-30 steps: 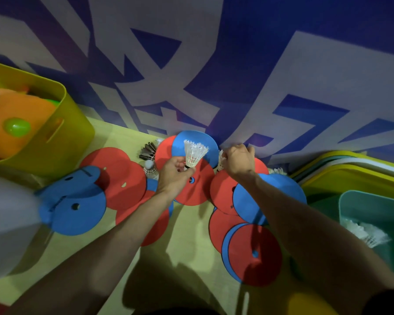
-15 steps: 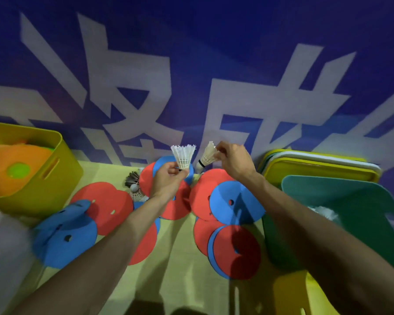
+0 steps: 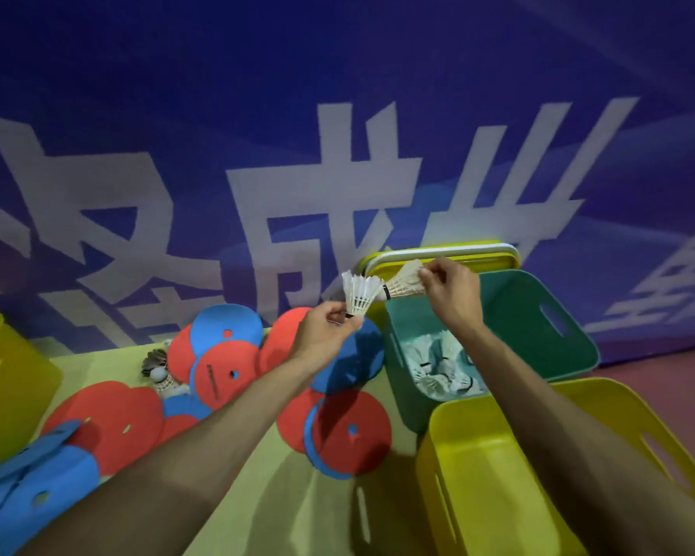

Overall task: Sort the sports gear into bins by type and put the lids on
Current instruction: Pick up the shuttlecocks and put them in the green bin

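Both hands have moved right, off the flat round discs [image 3: 221,375], to the teal bin [image 3: 510,298], which holds a pile of white feathered shuttlecocks [image 3: 442,367]. Left hand [image 3: 326,335] pinches the upright shuttlecock [image 3: 360,292] by its base, skirt up. Right hand [image 3: 450,292] pinches the tilted shuttlecock [image 3: 406,282] by its skirt, above the bin's far-left corner.
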A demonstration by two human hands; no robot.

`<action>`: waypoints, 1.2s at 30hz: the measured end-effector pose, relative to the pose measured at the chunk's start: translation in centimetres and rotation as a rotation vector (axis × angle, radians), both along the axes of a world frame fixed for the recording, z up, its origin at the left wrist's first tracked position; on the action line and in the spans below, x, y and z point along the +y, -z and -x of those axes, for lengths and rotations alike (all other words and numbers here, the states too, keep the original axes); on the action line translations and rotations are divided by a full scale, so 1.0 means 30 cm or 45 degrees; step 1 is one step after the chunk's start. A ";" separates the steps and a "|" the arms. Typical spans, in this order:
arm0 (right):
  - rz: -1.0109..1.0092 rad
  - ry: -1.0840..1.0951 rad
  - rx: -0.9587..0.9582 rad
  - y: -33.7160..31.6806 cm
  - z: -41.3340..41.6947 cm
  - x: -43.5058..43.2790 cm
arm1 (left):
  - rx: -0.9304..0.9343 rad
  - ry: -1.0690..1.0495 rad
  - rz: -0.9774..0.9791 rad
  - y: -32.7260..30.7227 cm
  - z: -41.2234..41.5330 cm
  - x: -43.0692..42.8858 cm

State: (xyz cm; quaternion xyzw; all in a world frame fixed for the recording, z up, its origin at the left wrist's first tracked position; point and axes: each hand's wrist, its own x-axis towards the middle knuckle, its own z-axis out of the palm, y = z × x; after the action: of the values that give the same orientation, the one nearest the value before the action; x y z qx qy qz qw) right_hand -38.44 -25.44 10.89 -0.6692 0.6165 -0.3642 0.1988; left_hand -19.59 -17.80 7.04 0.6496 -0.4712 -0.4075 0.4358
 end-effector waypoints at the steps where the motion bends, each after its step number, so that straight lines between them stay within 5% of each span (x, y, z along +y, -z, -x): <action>1: 0.000 0.054 -0.012 0.000 0.047 0.005 | -0.020 0.043 -0.008 0.004 0.045 -0.011; 8: -0.031 0.321 -0.081 0.021 0.256 0.018 | -0.125 0.300 -0.053 -0.004 0.263 -0.073; 18: -0.161 0.266 -0.001 0.063 0.206 -0.015 | -0.230 0.281 -0.151 0.022 0.200 -0.098; 36: -0.340 -0.601 0.323 0.213 -0.530 -0.077 | -0.094 -0.328 -0.371 0.321 -0.420 0.054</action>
State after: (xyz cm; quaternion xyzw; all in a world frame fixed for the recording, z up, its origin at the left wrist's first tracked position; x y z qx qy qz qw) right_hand -22.54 -27.74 4.51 -0.8021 0.5062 -0.1369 0.2857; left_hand -7.00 -16.18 -2.60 0.7752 -0.3360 -0.3882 0.3681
